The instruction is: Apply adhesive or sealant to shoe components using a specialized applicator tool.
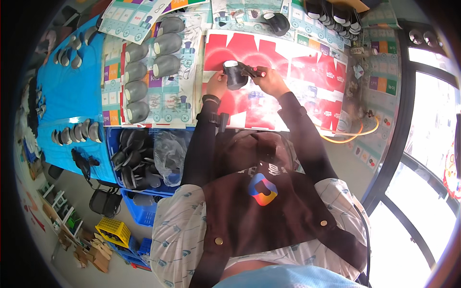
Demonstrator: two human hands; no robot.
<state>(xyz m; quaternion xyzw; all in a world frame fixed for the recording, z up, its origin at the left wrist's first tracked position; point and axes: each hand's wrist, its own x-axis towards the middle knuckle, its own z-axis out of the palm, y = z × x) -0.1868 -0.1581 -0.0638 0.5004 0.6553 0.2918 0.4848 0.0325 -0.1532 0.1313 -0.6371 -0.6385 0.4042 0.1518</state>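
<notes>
Over a red and white printed sheet (297,108) on the table, my left hand (217,85) is closed on the left edge of a black, cup-shaped piece (235,79) with a pale opening at its top. My right hand (272,84) grips a dark hand tool with red-tipped handles (253,71); its working end meets the piece's upper right edge. Whether it is scissors or pliers cannot be made out. Left of the sheet, rounded grey pieces (167,44) stand in two rows. Another black piece (276,23) lies beyond the sheet.
A blue crate (115,139) with black pieces and a clear plastic bag (170,156) stands at the table's front left. Farther left is a blue-covered table (67,105) with dark pieces. An orange hose (353,138) loops at the right, before a glass door.
</notes>
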